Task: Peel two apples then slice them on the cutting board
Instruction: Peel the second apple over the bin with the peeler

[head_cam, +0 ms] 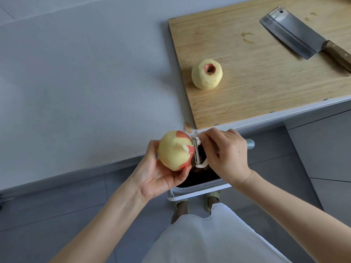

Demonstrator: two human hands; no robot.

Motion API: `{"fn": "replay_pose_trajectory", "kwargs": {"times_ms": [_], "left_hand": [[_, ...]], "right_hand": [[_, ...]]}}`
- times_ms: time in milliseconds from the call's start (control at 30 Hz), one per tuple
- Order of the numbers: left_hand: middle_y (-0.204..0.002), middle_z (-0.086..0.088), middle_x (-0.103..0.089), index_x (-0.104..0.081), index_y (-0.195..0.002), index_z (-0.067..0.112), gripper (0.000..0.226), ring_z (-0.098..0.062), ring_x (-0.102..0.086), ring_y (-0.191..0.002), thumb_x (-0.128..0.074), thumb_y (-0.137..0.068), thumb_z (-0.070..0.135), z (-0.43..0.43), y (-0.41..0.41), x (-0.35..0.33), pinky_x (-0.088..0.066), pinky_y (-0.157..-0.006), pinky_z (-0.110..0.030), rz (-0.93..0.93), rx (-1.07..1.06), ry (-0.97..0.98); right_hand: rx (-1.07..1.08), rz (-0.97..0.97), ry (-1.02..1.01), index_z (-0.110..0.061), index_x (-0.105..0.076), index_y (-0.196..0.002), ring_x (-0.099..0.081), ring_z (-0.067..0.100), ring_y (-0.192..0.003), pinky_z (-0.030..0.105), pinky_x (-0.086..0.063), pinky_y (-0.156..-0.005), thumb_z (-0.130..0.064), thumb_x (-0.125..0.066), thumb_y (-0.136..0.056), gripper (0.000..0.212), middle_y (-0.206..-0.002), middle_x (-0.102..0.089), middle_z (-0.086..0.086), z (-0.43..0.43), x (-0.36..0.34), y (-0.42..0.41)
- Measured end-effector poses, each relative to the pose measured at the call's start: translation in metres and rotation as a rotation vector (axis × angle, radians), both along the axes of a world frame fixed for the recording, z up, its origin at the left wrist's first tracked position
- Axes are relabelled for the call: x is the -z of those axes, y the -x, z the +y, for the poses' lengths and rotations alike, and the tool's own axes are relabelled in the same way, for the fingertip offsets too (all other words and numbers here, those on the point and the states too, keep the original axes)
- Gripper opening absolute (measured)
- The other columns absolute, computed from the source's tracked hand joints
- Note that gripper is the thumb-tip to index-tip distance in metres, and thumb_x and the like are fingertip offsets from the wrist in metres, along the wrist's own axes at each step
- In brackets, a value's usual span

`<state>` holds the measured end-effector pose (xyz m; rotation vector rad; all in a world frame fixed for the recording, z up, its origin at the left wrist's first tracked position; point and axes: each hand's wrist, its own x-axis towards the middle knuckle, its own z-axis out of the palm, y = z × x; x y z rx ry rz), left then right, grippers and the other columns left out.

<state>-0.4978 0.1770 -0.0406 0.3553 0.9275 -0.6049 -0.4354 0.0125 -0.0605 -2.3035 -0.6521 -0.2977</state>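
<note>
My left hand (157, 175) grips a mostly peeled apple (173, 150) that keeps patches of red skin on its right side and top. My right hand (226, 154) holds a peeler (195, 150) with a pale blue handle end, its blade against the apple's right side, and a curl of peel hangs below the blade. Both hands are in front of the counter edge, above a bin. A fully peeled apple (207, 74) with red skin left around its stem hollow stands on the wooden cutting board (256, 88). A cleaver (292, 33) lies on the board's far right.
The grey countertop (76, 92) stretches left of the board. A scrap of peel (187, 127) lies by the board's near left corner. A white-rimmed bin (199, 186) with a dark inside stands on the floor under my hands, by my feet.
</note>
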Motion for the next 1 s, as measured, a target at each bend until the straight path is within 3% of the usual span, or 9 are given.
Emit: {"fn": "replay_pose_trajectory", "kwargs": {"times_ms": [133,300,467,600,667,733,800,900,1000], "left_hand": [[-0.079,-0.020,-0.062,-0.066,-0.093,-0.004,0.048,-0.026,-0.060,-0.062,-0.058,-0.063,0.033,0.005,0.000,-0.002,-0.055,-0.048,-0.029,0.001,-0.028,0.042],[-0.084,-0.022,-0.063,-0.067,-0.101,-0.007,0.064,-0.030,-0.062,-0.065,-0.081,-0.046,0.021,0.013,0.000,-0.008,-0.055,-0.050,-0.033,-0.122,-0.007,0.168],[-0.092,-0.021,-0.065,-0.069,-0.103,0.003,0.071,-0.030,-0.063,-0.067,-0.086,-0.038,0.024,0.022,-0.005,-0.010,-0.055,-0.053,-0.035,-0.188,0.045,0.022],[-0.099,-0.020,-0.068,-0.076,-0.084,0.015,0.025,-0.036,-0.068,-0.081,-0.076,-0.061,0.026,0.024,-0.001,-0.009,-0.056,-0.070,-0.058,-0.251,0.042,-0.137],[-0.107,-0.022,-0.067,-0.073,-0.098,0.011,0.043,-0.039,-0.067,-0.092,-0.083,-0.058,0.022,0.023,0.001,-0.007,-0.053,-0.076,-0.061,-0.275,0.053,-0.103],[-0.112,-0.022,-0.065,-0.067,-0.108,0.010,0.043,-0.038,-0.066,-0.098,-0.075,-0.069,0.024,0.019,0.002,-0.008,-0.054,-0.078,-0.057,-0.269,0.078,-0.123],[-0.103,-0.019,-0.068,-0.063,-0.106,0.010,0.034,-0.033,-0.068,-0.090,-0.062,-0.076,0.025,0.014,0.001,-0.010,-0.057,-0.075,-0.049,-0.243,0.098,-0.156],[-0.086,-0.014,-0.067,-0.057,-0.105,0.013,0.038,-0.026,-0.066,-0.071,-0.059,-0.070,0.028,0.009,0.000,-0.010,-0.056,-0.060,-0.035,-0.198,0.137,-0.157],[-0.084,-0.013,-0.063,-0.057,-0.098,0.014,0.034,-0.026,-0.060,-0.065,-0.057,-0.067,0.028,0.009,-0.001,-0.010,-0.046,-0.050,-0.026,-0.146,0.167,-0.152]], "right_hand": [[-0.008,0.006,0.011,-0.008,-0.056,-0.063,-0.028,0.015,-0.042,0.032,-0.035,-0.046,-0.015,-0.053,-0.089,0.027,-0.044,-0.043,-0.004,0.003,0.006,-0.002],[-0.030,0.023,0.143,-0.010,-0.053,-0.056,-0.039,0.018,-0.037,0.034,-0.039,-0.045,-0.018,-0.052,-0.088,0.033,-0.043,-0.045,-0.004,-0.003,0.028,0.002],[0.037,0.146,0.159,-0.009,-0.053,-0.057,-0.035,0.021,-0.036,0.024,-0.028,-0.044,-0.028,-0.045,-0.089,0.037,-0.039,-0.037,-0.005,-0.007,0.016,0.002],[0.002,0.388,-0.010,-0.010,-0.054,-0.071,-0.035,0.020,-0.050,0.028,-0.029,-0.049,-0.033,-0.043,-0.093,0.034,-0.043,-0.031,-0.008,0.000,-0.019,0.003],[-0.041,0.243,-0.019,-0.012,-0.060,-0.073,-0.036,0.018,-0.050,0.026,-0.033,-0.051,-0.031,-0.045,-0.092,0.031,-0.046,-0.035,-0.012,0.008,-0.034,0.003],[-0.098,0.049,0.035,-0.012,-0.063,-0.072,-0.042,0.013,-0.048,0.033,-0.037,-0.052,-0.023,-0.047,-0.091,0.027,-0.052,-0.047,-0.010,0.017,-0.037,0.003],[-0.160,-0.085,0.108,-0.011,-0.063,-0.070,-0.050,0.020,-0.051,0.036,-0.036,-0.053,-0.019,-0.049,-0.091,0.026,-0.056,-0.056,-0.003,0.023,-0.035,0.001],[-0.220,-0.231,0.153,-0.010,-0.063,-0.071,-0.045,0.021,-0.048,0.036,-0.035,-0.052,-0.015,-0.055,-0.088,0.020,-0.055,-0.052,-0.001,0.028,-0.029,0.000],[-0.227,-0.181,0.090,-0.009,-0.065,-0.072,-0.050,0.021,-0.049,0.036,-0.037,-0.053,-0.017,-0.050,-0.092,0.026,-0.056,-0.056,-0.001,0.026,-0.022,-0.002]]}}
